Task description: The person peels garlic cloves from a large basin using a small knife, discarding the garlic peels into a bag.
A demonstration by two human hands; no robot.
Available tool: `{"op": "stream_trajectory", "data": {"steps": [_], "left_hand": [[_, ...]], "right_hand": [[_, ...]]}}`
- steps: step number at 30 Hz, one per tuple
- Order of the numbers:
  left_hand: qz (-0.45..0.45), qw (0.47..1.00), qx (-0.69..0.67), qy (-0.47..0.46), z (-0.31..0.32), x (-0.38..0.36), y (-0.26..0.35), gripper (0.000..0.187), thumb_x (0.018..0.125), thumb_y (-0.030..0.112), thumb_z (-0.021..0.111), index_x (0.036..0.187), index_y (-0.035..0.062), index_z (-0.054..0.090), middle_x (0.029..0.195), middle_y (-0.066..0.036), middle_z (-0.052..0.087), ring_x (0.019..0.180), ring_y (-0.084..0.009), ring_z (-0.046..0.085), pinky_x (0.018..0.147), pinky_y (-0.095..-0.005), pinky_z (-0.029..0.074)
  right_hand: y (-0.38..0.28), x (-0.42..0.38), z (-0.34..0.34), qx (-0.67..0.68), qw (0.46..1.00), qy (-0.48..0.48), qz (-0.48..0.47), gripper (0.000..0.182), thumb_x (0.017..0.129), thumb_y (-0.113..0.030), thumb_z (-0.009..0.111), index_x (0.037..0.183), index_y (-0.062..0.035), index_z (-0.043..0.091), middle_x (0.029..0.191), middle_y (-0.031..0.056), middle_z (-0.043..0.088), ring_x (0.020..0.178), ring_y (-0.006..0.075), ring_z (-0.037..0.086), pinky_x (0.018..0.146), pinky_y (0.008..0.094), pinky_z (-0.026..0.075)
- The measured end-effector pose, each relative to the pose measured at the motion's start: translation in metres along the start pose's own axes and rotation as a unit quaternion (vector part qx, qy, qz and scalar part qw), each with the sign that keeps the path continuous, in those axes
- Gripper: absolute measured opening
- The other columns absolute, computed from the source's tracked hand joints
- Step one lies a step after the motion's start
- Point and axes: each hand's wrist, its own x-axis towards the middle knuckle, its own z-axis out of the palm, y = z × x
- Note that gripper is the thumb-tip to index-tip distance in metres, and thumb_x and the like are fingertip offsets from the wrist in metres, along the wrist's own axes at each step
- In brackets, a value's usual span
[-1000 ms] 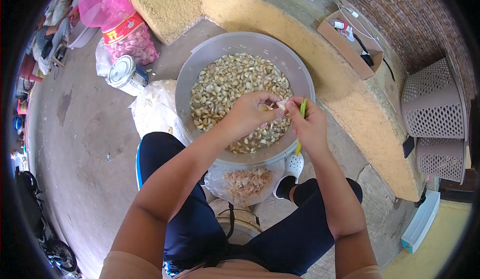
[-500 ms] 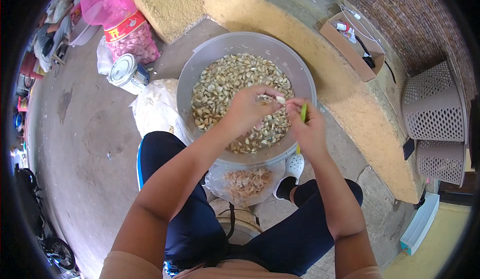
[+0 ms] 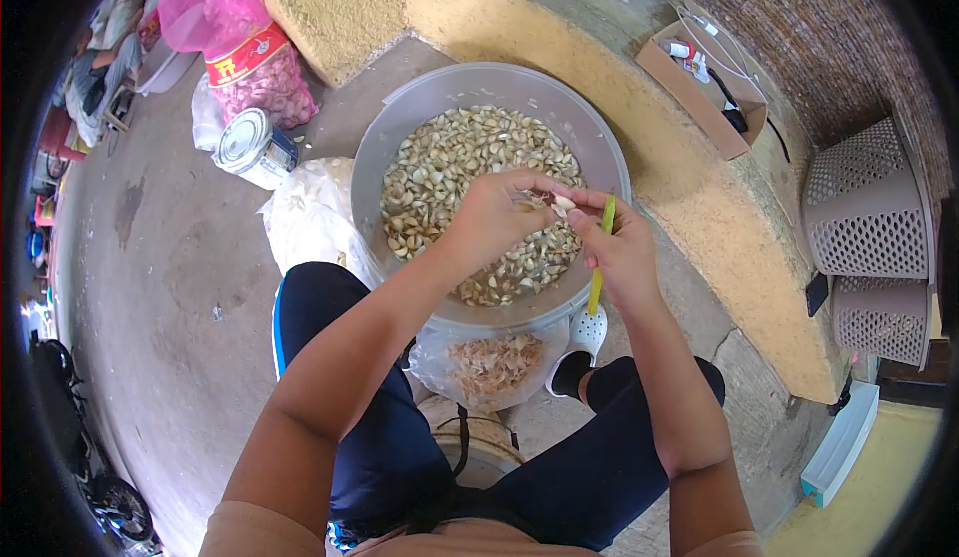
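Note:
Over a wide grey tub (image 3: 591, 117) full of garlic cloves (image 3: 470, 152) in water, my two hands meet at a single pale garlic clove (image 3: 564, 203). My left hand (image 3: 502, 209) pinches it from the left, thumb and fingers closed. From the other side, the fingertips of my right hand (image 3: 617, 247) press against the same clove. A slim yellow-green tool (image 3: 608, 215) is tucked in my right hand, its yellow end sticking out below the palm. I cannot make out a blade on it.
Against the tub's near side is a clear plastic bag (image 3: 494, 367) of papery skins, above a bucket (image 3: 479, 447) between my legs. Left stand a white bag (image 3: 315, 212), a paint can (image 3: 255, 147) and a pink mesh sack (image 3: 265, 87). A yellow ledge (image 3: 689, 207) curves along the right.
The yellow-green tool has turned more upright in my right hand, and more of its length shows. The garlic clove has shifted slightly between my fingertips. My left hand has barely moved.

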Motion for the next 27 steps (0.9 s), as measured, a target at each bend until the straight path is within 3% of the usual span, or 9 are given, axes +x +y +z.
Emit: {"op": "stream_trajectory", "data": {"steps": [2, 5, 8, 11, 14, 20, 23, 27], "left_hand": [[-0.005, 1.0, 0.005, -0.005, 0.0, -0.001, 0.005, 0.019, 0.076, 0.009, 0.062, 0.095, 0.0075, 0.062, 0.059, 0.003, 0.054, 0.041, -0.0017, 0.041, 0.037, -0.0165, 0.031], [-0.086, 0.996, -0.023, -0.032, -0.004, -0.003, 0.014, 0.018, 0.077, 0.012, 0.061, 0.095, 0.0075, 0.062, 0.062, 0.002, 0.056, 0.041, -0.0018, 0.041, 0.037, -0.0168, 0.031], [-0.097, 0.992, -0.075, -0.024, -0.009, -0.001, 0.008, 0.019, 0.078, 0.015, 0.06, 0.096, 0.0076, 0.062, 0.063, 0.001, 0.057, 0.04, -0.0021, 0.041, 0.036, -0.0173, 0.03], [-0.069, 0.997, -0.01, -0.023, -0.01, 0.0, 0.009, 0.018, 0.078, 0.017, 0.06, 0.092, 0.007, 0.063, 0.064, -0.001, 0.057, 0.04, -0.0028, 0.042, 0.036, -0.018, 0.031], [0.061, 0.996, 0.06, 0.013, -0.007, 0.002, -0.003, 0.016, 0.077, 0.018, 0.062, 0.087, 0.0056, 0.064, 0.064, -0.002, 0.057, 0.04, -0.0034, 0.042, 0.036, -0.0186, 0.032], [-0.033, 0.996, 0.085, -0.014, -0.011, -0.002, 0.015, 0.014, 0.076, 0.016, 0.061, 0.083, 0.0042, 0.064, 0.06, -0.001, 0.057, 0.042, -0.004, 0.045, 0.037, -0.0188, 0.034], [0.031, 0.996, 0.083, -0.001, -0.007, -0.001, 0.002, 0.014, 0.076, 0.016, 0.061, 0.083, 0.004, 0.064, 0.06, -0.001, 0.057, 0.041, -0.0042, 0.046, 0.037, -0.0193, 0.035], [-0.024, 0.999, 0.048, 0.008, -0.003, -0.002, 0.004, 0.015, 0.076, 0.017, 0.061, 0.085, 0.0043, 0.063, 0.06, -0.001, 0.057, 0.04, -0.0042, 0.045, 0.036, -0.02, 0.035]], "right_hand": [[0.0, 0.0, -0.001, -0.001, 1.0, 0.009, 0.0, 0.021, 0.077, -0.013, 0.062, 0.094, -0.001, 0.059, 0.064, -0.0021, 0.053, 0.044, 0.0021, 0.042, 0.039, 0.0168, 0.033], [-0.004, -0.001, 0.001, -0.003, 0.999, 0.035, 0.014, 0.019, 0.077, -0.008, 0.059, 0.094, 0.0006, 0.057, 0.065, -0.0013, 0.053, 0.046, 0.0025, 0.04, 0.042, 0.0157, 0.032], [-0.001, 0.001, -0.002, 0.0, 1.0, 0.027, 0.002, 0.019, 0.076, -0.013, 0.063, 0.092, -0.002, 0.059, 0.067, -0.001, 0.056, 0.047, 0.0017, 0.043, 0.04, 0.0166, 0.035], [-0.001, 0.001, -0.001, -0.045, 0.999, 0.016, -0.02, 0.019, 0.077, -0.013, 0.062, 0.092, -0.0025, 0.059, 0.07, -0.0006, 0.057, 0.047, 0.0017, 0.043, 0.041, 0.016, 0.035], [-0.004, 0.0, 0.0, -0.037, 0.999, 0.011, -0.019, 0.019, 0.077, -0.014, 0.062, 0.092, -0.0027, 0.06, 0.07, -0.0009, 0.057, 0.047, 0.0019, 0.043, 0.041, 0.016, 0.036], [-0.002, -0.001, 0.001, 0.012, 1.0, -0.001, -0.003, 0.016, 0.08, -0.013, 0.058, 0.092, -0.0021, 0.06, 0.067, -0.0015, 0.055, 0.045, 0.0026, 0.043, 0.04, 0.0172, 0.035], [0.003, 0.0, 0.001, 0.005, 1.0, -0.005, -0.006, 0.015, 0.081, -0.011, 0.056, 0.092, -0.0016, 0.06, 0.066, -0.0011, 0.054, 0.044, 0.0029, 0.042, 0.04, 0.0175, 0.035], [-0.001, -0.004, 0.006, 0.009, 1.0, 0.01, -0.011, 0.015, 0.081, -0.009, 0.055, 0.093, -0.0008, 0.059, 0.064, -0.001, 0.053, 0.044, 0.0035, 0.042, 0.04, 0.0177, 0.035]]}}
